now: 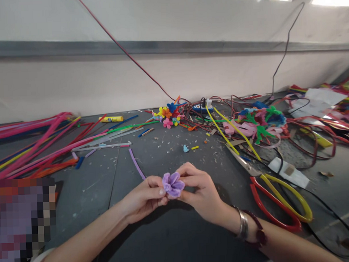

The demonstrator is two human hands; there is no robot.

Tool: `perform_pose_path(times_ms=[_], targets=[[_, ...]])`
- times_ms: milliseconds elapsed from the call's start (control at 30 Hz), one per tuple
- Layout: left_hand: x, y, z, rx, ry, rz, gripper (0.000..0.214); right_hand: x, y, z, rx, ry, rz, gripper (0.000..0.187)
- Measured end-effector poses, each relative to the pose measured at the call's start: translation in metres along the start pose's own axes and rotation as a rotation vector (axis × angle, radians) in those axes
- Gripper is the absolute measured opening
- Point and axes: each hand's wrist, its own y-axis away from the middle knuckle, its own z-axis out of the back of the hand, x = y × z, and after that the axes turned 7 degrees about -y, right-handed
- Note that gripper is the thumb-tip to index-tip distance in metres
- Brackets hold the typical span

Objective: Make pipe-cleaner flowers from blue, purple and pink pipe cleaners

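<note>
Pale wall [75, 86] with a grey metal strip [131, 46] along it rises behind a dark grey desk [88, 202] littered with small scraps; a red wire [126, 52] and a black wire [286, 50] drop down the wall toward a blue power strip [201, 108]; in the head view, the left hand [144, 195] and right hand [199, 191] are both closed around a purple pipe cleaner flower [173, 185], pinching it between them just above the desk; the right wrist wears a silver bangle [243, 225] and a dark red bracelet [260, 237]; a loose purple pipe cleaner [137, 164] lies just beyond the left hand; large scissors [244, 163] with red and yellow handles [276, 205] lie to the right of the right hand; a heap of pink pipe cleaners [34, 147] spreads across the left side, near a yellow glue stick [111, 119]; small colourful pipe cleaner flowers [166, 114] sit farther back, with a larger bunch [260, 122] to their right, among tangled wires.
</note>
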Motion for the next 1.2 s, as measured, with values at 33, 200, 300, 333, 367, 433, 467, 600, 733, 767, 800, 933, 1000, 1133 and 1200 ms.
perform_pose_path(times_ms=[33, 200, 300, 333, 367, 433, 467, 600, 733, 767, 800, 933, 1000, 1133, 1200], targets=[[0.000, 0.000, 0.000, 0.016, -0.001, 0.011, 0.020, 0.001, 0.000, -0.001, 0.001, -0.011, 0.011, 0.008], [0.001, 0.001, 0.000, 0.105, -0.030, 0.076, 0.013, 0.006, 0.001, -0.003, 0.014, -0.053, 0.055, 0.017], [0.003, 0.001, 0.001, 0.118, -0.029, 0.079, 0.017, 0.008, 0.002, -0.004, 0.028, -0.079, 0.050, 0.019], [0.004, 0.000, 0.001, 0.121, -0.028, 0.079, 0.018, 0.008, 0.002, -0.004, 0.035, -0.093, 0.040, 0.019], [0.004, 0.000, 0.002, 0.126, -0.026, 0.079, 0.017, 0.007, 0.002, -0.004, 0.041, -0.108, 0.028, 0.018], [0.006, 0.000, 0.002, 0.142, -0.024, 0.087, 0.017, 0.007, 0.003, -0.005, 0.058, -0.131, 0.003, 0.017], [0.006, 0.001, 0.001, 0.152, -0.025, 0.093, 0.017, 0.006, 0.003, -0.006, 0.066, -0.138, -0.006, 0.017], [0.005, 0.001, -0.004, 0.179, -0.025, 0.115, 0.018, 0.007, 0.003, -0.008, 0.074, -0.148, 0.017, 0.017], [0.006, 0.002, -0.010, 0.163, -0.022, 0.097, 0.019, 0.011, 0.002, -0.008, 0.044, -0.139, 0.089, 0.017], [0.006, 0.002, -0.012, 0.156, -0.022, 0.088, 0.019, 0.012, 0.002, -0.008, 0.036, -0.137, 0.100, 0.018], [0.006, 0.002, -0.013, 0.147, -0.021, 0.079, 0.020, 0.013, 0.002, -0.007, 0.030, -0.136, 0.107, 0.018], [0.006, 0.002, -0.014, 0.124, -0.032, 0.053, 0.023, 0.015, 0.001, -0.006, 0.021, -0.146, 0.083, 0.019], [0.006, 0.002, -0.015, 0.121, -0.045, 0.050, 0.024, 0.014, 0.002, -0.007, 0.037, -0.169, 0.043, 0.018], [0.007, 0.002, -0.015, 0.103, -0.060, 0.045, 0.023, 0.012, 0.003, -0.008, 0.065, -0.250, -0.020, 0.015], [0.008, 0.003, -0.017, 0.095, -0.064, 0.046, 0.022, 0.012, 0.003, -0.008, 0.067, -0.261, -0.025, 0.013]])
